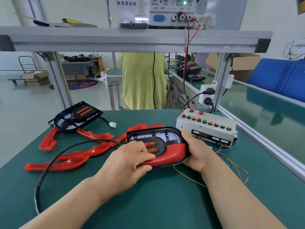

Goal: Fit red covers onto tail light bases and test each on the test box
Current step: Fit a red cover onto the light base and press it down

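Green table (165,204). Rear R: white test box (206,128) w/ coloured buttons. Rear L: black light base (77,117), white plug (112,124) beside it. Centre, just L of box: light unit (175,151). Loose red covers (69,162) spread L to centre; black cable (35,195) loops over them.

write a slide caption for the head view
Left hand pinches a red cover onto a tail light base gripped by the right hand, test box alongside.
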### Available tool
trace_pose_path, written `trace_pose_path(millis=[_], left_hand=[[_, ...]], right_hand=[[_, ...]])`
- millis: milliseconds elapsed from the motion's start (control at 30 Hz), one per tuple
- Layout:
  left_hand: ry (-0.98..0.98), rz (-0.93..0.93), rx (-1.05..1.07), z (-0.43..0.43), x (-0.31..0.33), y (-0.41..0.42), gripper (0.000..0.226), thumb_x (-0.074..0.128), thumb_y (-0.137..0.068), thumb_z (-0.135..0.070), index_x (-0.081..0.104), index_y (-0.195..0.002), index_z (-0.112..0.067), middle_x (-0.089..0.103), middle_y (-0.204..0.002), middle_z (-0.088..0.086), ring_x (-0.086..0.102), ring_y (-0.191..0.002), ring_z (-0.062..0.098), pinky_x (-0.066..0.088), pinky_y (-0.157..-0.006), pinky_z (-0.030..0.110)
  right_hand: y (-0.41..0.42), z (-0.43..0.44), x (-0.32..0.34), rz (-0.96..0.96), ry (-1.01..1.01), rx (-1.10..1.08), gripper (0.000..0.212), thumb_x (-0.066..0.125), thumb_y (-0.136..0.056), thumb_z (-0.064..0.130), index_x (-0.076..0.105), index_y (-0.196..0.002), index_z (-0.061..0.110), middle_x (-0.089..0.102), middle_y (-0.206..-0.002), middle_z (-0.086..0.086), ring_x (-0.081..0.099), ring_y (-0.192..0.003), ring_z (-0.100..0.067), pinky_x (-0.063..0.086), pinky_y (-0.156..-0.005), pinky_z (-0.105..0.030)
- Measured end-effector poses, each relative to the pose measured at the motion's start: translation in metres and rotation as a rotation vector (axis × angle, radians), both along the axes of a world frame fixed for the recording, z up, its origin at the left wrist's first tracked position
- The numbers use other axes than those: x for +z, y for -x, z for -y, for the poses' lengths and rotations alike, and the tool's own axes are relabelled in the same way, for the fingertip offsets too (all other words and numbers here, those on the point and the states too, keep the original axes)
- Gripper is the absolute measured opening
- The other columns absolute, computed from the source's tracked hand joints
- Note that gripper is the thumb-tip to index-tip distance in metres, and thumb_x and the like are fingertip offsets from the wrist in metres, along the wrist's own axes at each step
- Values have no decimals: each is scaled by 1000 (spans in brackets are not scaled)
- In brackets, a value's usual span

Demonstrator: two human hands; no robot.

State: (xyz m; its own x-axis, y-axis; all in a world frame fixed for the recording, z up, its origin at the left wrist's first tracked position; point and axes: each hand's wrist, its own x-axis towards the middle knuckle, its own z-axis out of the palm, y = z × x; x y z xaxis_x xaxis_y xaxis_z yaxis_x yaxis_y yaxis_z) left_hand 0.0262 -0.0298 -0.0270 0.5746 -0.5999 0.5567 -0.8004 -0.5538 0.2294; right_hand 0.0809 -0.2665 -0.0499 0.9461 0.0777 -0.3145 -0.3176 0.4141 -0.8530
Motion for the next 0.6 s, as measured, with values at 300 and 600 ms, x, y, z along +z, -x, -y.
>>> trace_pose_path(millis=[300, 600], left_hand=[[-33, 9, 3, -1, -3, -2, 24, 74, -79, -21, 77, -101, -15, 62, -86, -3, 63, -78, 20, 57, -67, 36], [-4, -6, 7, -2, -3, -2, 24, 75, -78, -22, 78, -101, -17, 63, -87, -4, 64, -79, 17, 57, -69, 35]], right_hand=[[4, 3, 2, 75, -56, 146, 52, 47, -98, 51, 70, -121, 10, 69, -122, -17, 68, -108, -32, 58, -85, -44], [8, 9, -1, 154, -49, 257, 47, 65, -81, 14, 63, -127, 4, 66, -124, -22, 69, -102, -32, 56, -91, -47]])
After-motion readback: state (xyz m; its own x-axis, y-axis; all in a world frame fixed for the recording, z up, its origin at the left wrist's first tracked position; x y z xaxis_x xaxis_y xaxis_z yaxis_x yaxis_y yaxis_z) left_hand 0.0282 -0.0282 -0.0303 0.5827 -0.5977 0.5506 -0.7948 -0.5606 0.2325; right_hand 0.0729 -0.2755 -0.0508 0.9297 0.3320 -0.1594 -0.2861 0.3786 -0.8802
